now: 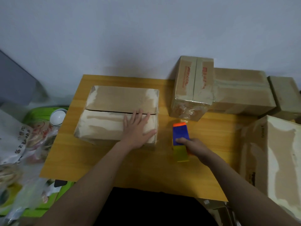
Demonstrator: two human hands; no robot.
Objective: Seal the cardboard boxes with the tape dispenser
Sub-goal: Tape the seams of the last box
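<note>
A flat cardboard box lies on the wooden table, its two top flaps meeting at a dark seam. My left hand presses flat on the near flap, fingers spread, fingertips reaching the seam. To the right of the box stands a tape dispenser in orange, blue and yellow. My right hand grips it from the near right side, thumb over the blue part.
A taller printed box stands at the back right, with several more cardboard boxes beside it and a large one at the right edge. Left of the table lie a green tray, a white bowl and plastic bags.
</note>
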